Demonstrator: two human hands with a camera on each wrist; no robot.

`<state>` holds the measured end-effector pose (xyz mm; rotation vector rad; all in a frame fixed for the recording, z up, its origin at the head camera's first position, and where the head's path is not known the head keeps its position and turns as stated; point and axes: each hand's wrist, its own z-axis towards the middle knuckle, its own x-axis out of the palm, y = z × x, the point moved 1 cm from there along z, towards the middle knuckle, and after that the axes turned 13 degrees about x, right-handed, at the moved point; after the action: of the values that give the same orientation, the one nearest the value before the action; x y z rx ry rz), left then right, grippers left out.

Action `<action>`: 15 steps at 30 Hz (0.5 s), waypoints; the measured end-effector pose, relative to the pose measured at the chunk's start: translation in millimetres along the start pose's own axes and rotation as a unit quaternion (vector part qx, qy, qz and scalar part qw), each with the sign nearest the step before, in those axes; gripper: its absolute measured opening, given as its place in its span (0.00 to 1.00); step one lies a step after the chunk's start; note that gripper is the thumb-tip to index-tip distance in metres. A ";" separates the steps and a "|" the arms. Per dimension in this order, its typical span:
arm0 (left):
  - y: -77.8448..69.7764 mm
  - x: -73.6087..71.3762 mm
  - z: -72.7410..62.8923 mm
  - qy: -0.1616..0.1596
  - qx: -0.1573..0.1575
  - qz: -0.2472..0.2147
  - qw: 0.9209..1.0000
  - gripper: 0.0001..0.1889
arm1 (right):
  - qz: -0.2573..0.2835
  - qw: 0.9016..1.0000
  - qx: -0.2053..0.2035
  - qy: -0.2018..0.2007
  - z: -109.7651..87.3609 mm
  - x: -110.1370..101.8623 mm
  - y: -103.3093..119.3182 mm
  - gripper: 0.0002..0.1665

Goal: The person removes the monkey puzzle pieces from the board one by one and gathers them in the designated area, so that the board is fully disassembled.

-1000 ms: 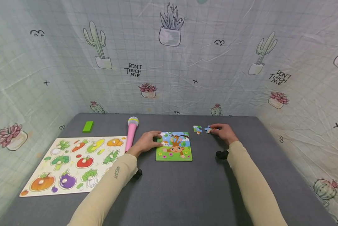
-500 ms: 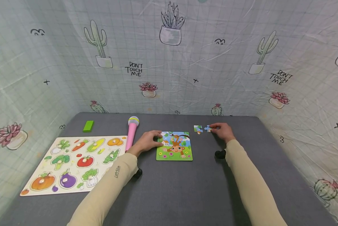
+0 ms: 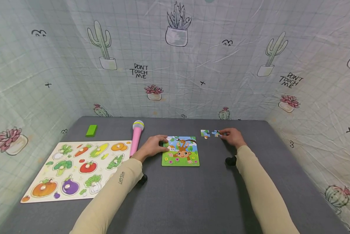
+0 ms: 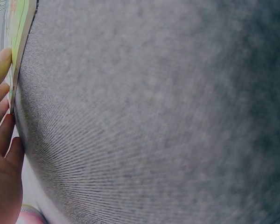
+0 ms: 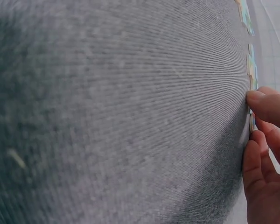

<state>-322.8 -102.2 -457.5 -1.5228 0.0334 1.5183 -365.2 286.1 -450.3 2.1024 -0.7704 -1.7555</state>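
A square jigsaw puzzle [image 3: 181,156] with a monkey picture lies in its tray at mid-table. My left hand [image 3: 153,147] holds it at the upper left corner, thumb on the near side and fingers farther back. The puzzle's edge [image 4: 22,44] shows beside those fingers in the left wrist view. To the right, my right hand [image 3: 233,136] pinches a small jigsaw piece [image 5: 252,122] at the tabletop, mostly hidden by the fingers. Another piece [image 3: 216,133] lies just left of the fingertips. Farther left is a piece [image 3: 205,133] with green and blue print.
A vegetable knob-puzzle board [image 3: 72,169] lies at left, partly under the left forearm. A pink toy microphone [image 3: 136,136] rests between it and the left hand. Behind the board is a green block [image 3: 91,130]. Patterned cloth [image 3: 178,65] surrounds the dark grey table [image 3: 186,198].
My right hand has shifted slightly left, then back right, at the loose pieces. My left hand stays on the monkey puzzle.
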 end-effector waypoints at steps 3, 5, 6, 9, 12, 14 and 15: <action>-0.5 -0.1 -0.2 -0.001 0.000 0.000 1.000 0.21 | 0.002 1.000 -0.003 0.001 -1.4 0.0 0.6 0.19; -0.8 0.0 -0.2 -0.002 0.001 0.001 1.000 0.21 | 0.008 1.000 -0.003 0.002 -2.4 -0.2 1.0 0.19; -1.1 0.0 -0.2 -0.002 0.000 0.001 1.000 0.21 | 0.011 1.000 -0.003 0.003 -2.7 -0.6 0.9 0.19; -1.7 -0.1 -0.3 -0.002 -0.002 -0.002 1.000 0.21 | 0.012 1.000 -0.010 0.001 -4.2 -2.2 1.5 0.17; -2.0 -0.2 -0.2 -0.001 -0.005 -0.004 1.000 0.21 | 0.013 1.000 -0.012 0.005 -4.7 -3.1 1.1 0.17; -2.0 -0.2 -0.2 -0.001 -0.006 -0.005 1.000 0.21 | 0.014 1.000 -0.008 0.005 -4.5 -2.2 1.2 0.17; -2.1 -0.3 -0.1 0.000 -0.007 -0.004 1.000 0.21 | 0.015 1.000 -0.005 0.004 -4.3 -1.7 1.2 0.17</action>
<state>-321.5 -101.3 -456.1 -1.5317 0.0161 1.5145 -361.5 285.6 -447.4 2.0798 -0.7844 -1.7308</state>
